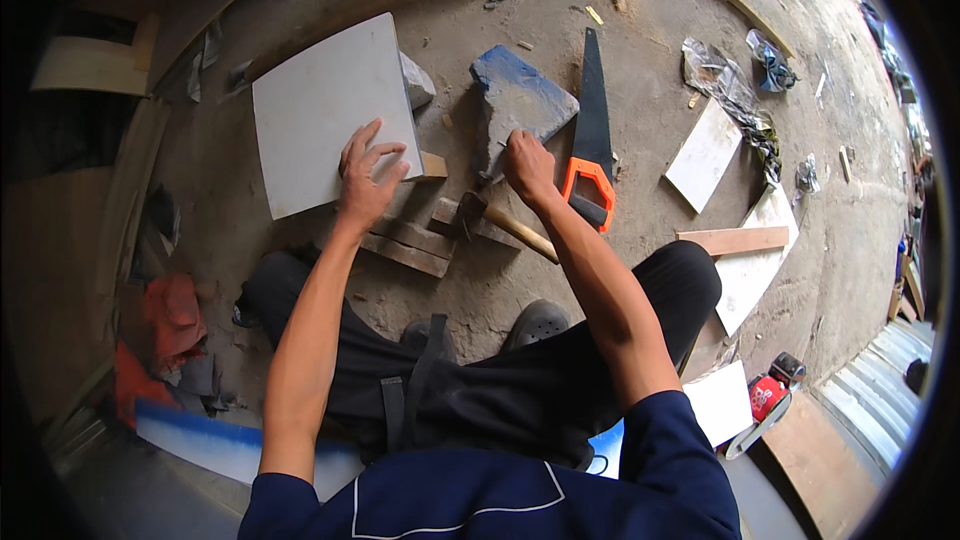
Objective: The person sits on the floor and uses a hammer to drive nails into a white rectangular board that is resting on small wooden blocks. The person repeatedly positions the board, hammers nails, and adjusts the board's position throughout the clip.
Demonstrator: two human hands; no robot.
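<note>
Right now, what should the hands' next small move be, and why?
Probably lift the right hand from the blue-grey block toward the large white board: that hand looks pinched, though whether around anything is unclear, while the left hand rests spread on that board and the hammer lies nearby.

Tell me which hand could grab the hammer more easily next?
Probably the right hand: it is closer to the hammer, whose handle points rightward. It's curled at the blue-grey block, maybe around something small. The left hand is farther, spread on the white board.
</note>
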